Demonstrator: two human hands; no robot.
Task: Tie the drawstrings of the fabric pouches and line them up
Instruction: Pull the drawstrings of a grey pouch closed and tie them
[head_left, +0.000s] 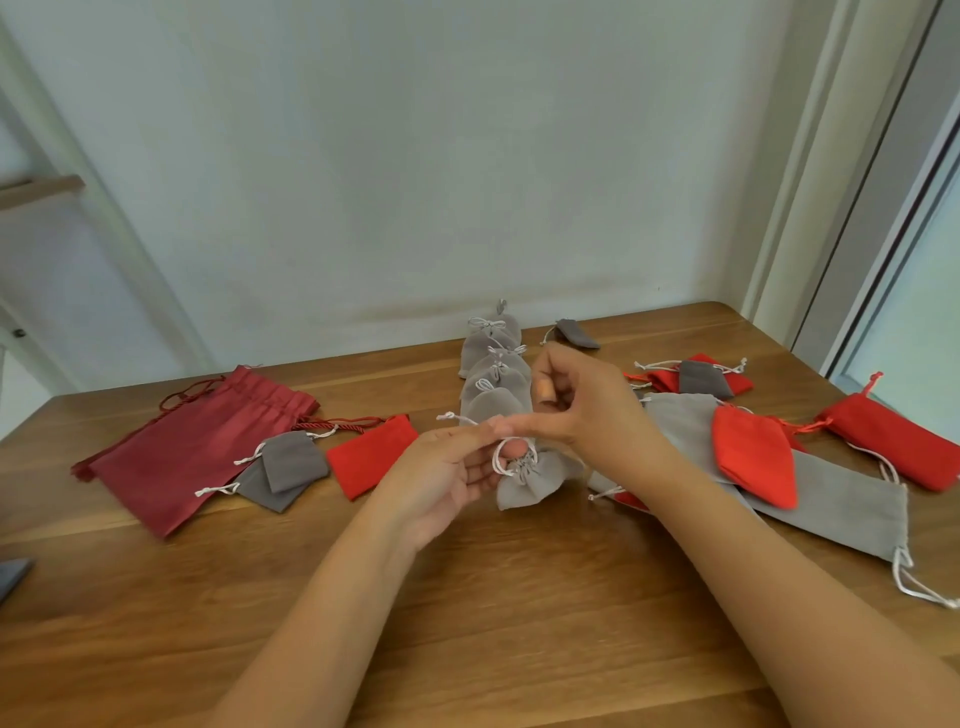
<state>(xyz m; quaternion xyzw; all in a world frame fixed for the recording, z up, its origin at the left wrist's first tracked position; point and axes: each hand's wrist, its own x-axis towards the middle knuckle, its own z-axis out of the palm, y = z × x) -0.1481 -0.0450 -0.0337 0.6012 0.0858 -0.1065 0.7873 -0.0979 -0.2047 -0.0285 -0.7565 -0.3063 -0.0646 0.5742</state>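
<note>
Grip: left hand (447, 478) lies palm up, fingertips pinching the white drawstring (500, 460); right hand (582, 410) has its fingers curled and its forefinger stretched to touch the left fingertips, but I cannot tell whether it holds the cord.
Drawstring: one loose end pokes out just past the left fingertips, away from the right hand; a loop hangs just beneath the grip.
Small grey pouch (530, 480): directly under the grip, its gathered neck turned up to the fingers.
Row of tied grey pouches (493, 364): just beyond the grip, overlapping, running off toward the wall.
Loose pouches: dark red bag (208, 441) well left of the grip, red pouch (369, 457) nearer; large grey pouch (841, 509) to the right.
Table (467, 623): wooden, beneath everything.
</note>
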